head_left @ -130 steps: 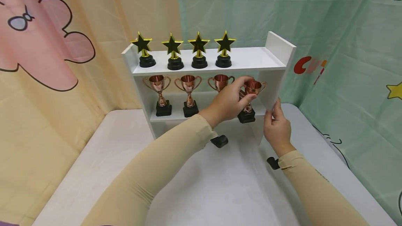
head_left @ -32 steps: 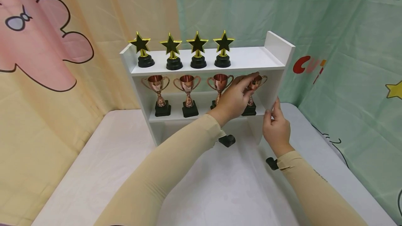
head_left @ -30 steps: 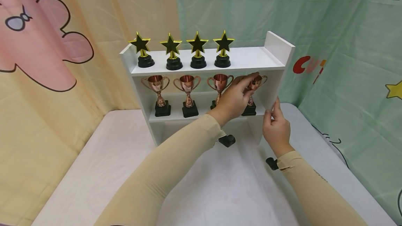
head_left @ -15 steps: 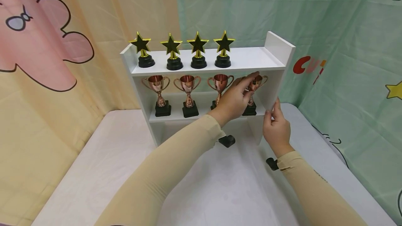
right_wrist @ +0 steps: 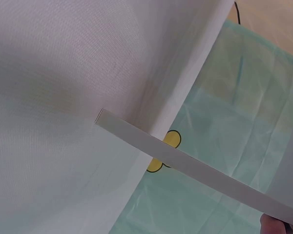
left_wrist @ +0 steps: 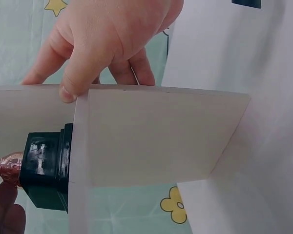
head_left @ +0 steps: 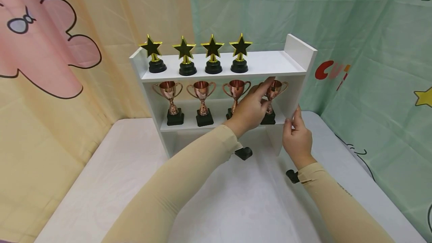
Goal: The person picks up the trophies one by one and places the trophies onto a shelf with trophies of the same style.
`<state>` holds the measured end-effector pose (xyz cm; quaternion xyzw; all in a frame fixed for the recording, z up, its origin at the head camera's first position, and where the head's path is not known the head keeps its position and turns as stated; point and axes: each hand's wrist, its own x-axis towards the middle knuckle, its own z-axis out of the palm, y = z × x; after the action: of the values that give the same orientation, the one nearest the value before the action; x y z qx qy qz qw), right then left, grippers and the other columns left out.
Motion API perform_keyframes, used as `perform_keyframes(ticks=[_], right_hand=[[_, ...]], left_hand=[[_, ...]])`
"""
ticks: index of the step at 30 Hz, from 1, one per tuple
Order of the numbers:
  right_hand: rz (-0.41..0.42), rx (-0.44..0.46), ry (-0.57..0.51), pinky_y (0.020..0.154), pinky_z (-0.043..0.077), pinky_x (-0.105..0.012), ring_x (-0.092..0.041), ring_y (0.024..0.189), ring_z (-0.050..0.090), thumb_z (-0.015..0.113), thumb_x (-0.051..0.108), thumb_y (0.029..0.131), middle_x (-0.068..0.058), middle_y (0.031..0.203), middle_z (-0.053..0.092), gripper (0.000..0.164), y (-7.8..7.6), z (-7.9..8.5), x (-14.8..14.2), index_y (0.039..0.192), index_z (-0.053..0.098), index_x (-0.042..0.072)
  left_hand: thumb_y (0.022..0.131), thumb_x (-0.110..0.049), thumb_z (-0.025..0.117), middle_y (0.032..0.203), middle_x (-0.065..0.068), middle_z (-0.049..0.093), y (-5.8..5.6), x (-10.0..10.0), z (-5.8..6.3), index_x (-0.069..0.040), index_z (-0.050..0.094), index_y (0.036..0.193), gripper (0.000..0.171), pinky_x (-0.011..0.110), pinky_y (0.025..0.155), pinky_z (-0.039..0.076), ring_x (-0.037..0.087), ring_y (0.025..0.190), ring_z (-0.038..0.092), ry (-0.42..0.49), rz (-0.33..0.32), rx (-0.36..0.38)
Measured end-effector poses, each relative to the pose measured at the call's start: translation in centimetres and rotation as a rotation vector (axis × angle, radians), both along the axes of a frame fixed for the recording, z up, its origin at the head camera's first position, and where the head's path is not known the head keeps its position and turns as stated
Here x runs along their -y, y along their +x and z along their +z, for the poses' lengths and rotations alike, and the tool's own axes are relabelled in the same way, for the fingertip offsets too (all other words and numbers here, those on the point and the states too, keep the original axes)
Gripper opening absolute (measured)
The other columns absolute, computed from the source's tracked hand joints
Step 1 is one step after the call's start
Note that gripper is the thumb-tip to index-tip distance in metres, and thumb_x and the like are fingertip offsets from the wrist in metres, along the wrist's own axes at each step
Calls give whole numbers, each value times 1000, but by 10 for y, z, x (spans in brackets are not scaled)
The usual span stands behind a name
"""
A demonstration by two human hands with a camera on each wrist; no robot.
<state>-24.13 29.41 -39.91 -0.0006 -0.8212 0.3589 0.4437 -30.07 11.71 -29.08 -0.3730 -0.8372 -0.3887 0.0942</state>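
My left hand (head_left: 249, 111) is beside the rightmost copper trophy cup (head_left: 269, 119), index finger stretched up along its bowl and thumb near its stem. In the left wrist view, dark fingertips (left_wrist: 9, 202) overlap the stem above the black base (left_wrist: 44, 168), which stands on the middle shelf. My right hand (head_left: 297, 138) holds the front edge of the white shelf unit's right side panel (head_left: 297, 93). Its thumb lies on the edge and its fingers on the outer face. In the right wrist view only its fingertips (right_wrist: 272, 225) show at the panel.
Upright on the same shelf are three more copper cups (head_left: 202, 96), the third partly behind my left hand. Several gold star trophies (head_left: 212, 51) line the top shelf. The unit stands on a white-covered table (head_left: 216, 205), with printed curtains (head_left: 371, 85) behind.
The rightmost cup, tilted and forward of the shelf edge earlier, now stands upright on the shelf. My left fingers have just drawn slightly left off its bowl. My right hand keeps its place.
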Motion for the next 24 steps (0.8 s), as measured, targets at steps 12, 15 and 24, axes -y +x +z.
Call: perform_keyframes(ticks=[12, 15, 24], right_hand=[[3, 8, -9, 63, 35, 4, -42, 82, 78, 54, 11, 107, -29, 123, 72, 58, 0, 0, 0, 163, 43, 20], [5, 9, -12, 64, 34, 4, -43, 83, 78, 54, 11, 106, -29, 124, 71, 58, 1, 1, 1, 162, 43, 19], [3, 26, -16, 67, 33, 6, -45, 95, 77, 53, 12, 107, -27, 132, 68, 57, 3, 2, 2, 163, 41, 19]], left_hand=[[109, -18, 58, 162, 8, 45, 1, 1, 0, -39, 17, 169, 76, 22, 86, 58, 13, 115, 69, -19, 48, -14], [108, -18, 59, 163, 9, 44, 2, 3, 1, -36, 16, 170, 77, 22, 94, 58, 16, 122, 69, -15, 30, -12], [108, -18, 61, 165, 9, 42, 6, 9, 1, -36, 13, 170, 81, 25, 102, 57, 21, 131, 65, -26, -8, -22]])
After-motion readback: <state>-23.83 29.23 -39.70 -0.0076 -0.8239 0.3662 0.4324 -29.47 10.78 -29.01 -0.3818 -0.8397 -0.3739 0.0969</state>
